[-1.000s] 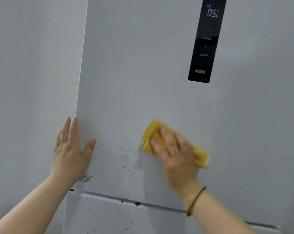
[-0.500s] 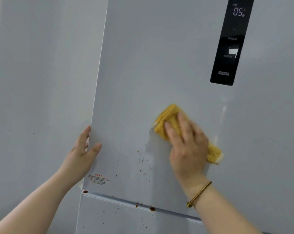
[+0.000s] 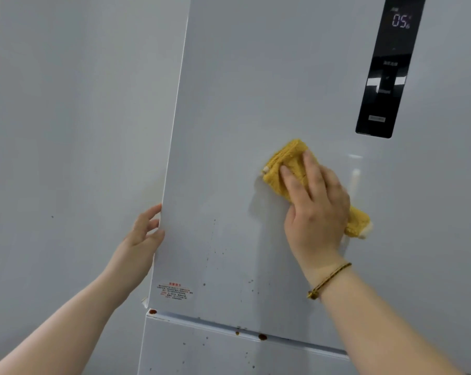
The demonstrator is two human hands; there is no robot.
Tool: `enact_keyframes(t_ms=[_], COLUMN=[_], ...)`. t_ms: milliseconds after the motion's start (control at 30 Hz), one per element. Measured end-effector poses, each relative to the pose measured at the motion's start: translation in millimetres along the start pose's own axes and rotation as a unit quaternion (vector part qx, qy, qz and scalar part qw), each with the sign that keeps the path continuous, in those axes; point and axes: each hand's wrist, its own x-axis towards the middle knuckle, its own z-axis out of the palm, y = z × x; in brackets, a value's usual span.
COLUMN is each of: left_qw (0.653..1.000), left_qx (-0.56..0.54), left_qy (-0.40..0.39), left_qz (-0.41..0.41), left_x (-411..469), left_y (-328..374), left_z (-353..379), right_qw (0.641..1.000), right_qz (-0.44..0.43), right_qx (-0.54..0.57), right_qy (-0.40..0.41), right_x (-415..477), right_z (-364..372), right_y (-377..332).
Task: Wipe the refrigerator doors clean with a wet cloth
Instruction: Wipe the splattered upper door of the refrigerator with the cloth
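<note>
Right hand (image 3: 315, 212), fingers flat, presses yellow cloth (image 3: 284, 161) to upper door (image 3: 242, 85), centre-right of frame; the cloth's long axis runs upper-left to lower-right. Left hand (image 3: 145, 235) curls round the door's left edge. Brown specks (image 3: 252, 282) lie below-left of the cloth, likely the next pass.

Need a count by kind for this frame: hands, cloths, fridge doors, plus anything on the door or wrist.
Hands: 2, left hand and right hand
Doors: 2, upper door and lower door
Cloth: 1
Panel: 1
Sticker: 1
Bracelet: 1
Total: 8
</note>
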Motion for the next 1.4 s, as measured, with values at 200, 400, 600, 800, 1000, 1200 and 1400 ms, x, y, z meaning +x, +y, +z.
enact_keyframes(t_ms=[200,400,600,800,1000,1200,1400], left_qw=[1.0,0.997,0.995,0.989,0.984,0.973,0.977], left_qx=[-0.013,-0.051,-0.092,-0.141,-0.166,-0.215,-0.2], left_qy=[-0.018,-0.047,-0.039,-0.05,-0.053,-0.057,-0.054], left_qz=[0.003,0.019,0.012,-0.017,-0.028,-0.062,-0.06], left_x=[2.9,3.7,7.6,14.8,15.2,12.4,11.2], left_y=[-3.3,2.5,-5.7,-7.6,-9.4,-8.4,-6.5], left_z=[-5.8,-14.0,-15.5,-21.4,-22.6,-23.4,-21.4], right_qw=[0.98,0.984,0.997,0.947,0.991,0.969,0.938], right_qz=[-0.161,-0.154,0.009,-0.259,-0.037,-0.162,-0.254], right_qx=[0.036,0.058,0.055,0.123,0.091,0.115,0.166], right_qy=[-0.109,-0.069,-0.048,-0.147,-0.087,-0.146,-0.167], right_x=[-63.6,-2.8,2.3,-46.3,28.4,-54.2,-72.6], right_z=[-14.7,0.1,17.3,2.7,27.0,10.3,0.6], right_y=[-40.5,-26.7,-76.8,-89.9,-93.7,-120.5,-106.6])
